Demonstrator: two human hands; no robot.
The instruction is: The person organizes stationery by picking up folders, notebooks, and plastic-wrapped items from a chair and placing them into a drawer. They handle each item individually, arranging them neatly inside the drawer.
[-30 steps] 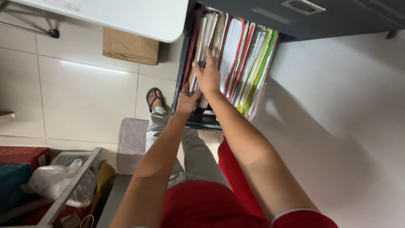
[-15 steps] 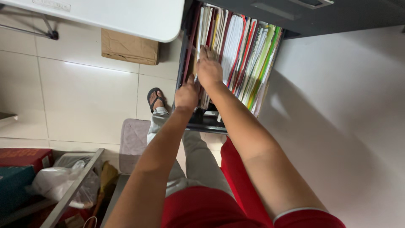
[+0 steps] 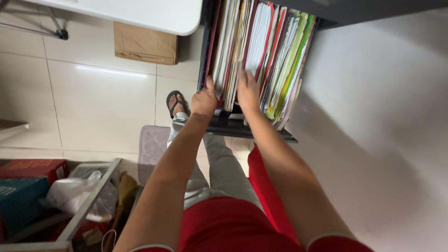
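An open dark metal drawer (image 3: 254, 132) holds a tight row of upright folders (image 3: 261, 42) in white, red, green and yellow. My left hand (image 3: 204, 99) is closed on the near ends of the folders at the drawer's left side, thumb up. Just to its right, my right hand (image 3: 247, 91) lies flat with its fingers pushed in between folders near the middle of the row. Both forearms reach up from my red shirt. The far end of the drawer is cut off by the top edge.
A white tabletop (image 3: 140, 14) and a cardboard box (image 3: 144, 44) lie to the left. My sandalled foot (image 3: 175, 102) and a grey mat (image 3: 151, 147) are on the tiled floor. A metal frame (image 3: 88, 200), plastic bag (image 3: 74, 196) and red box (image 3: 32, 168) sit lower left. A white wall (image 3: 373, 116) runs along the right.
My right hand has slid back toward the near end of the drawer and a little to the right among the folders. My left hand stays at the near left folders.
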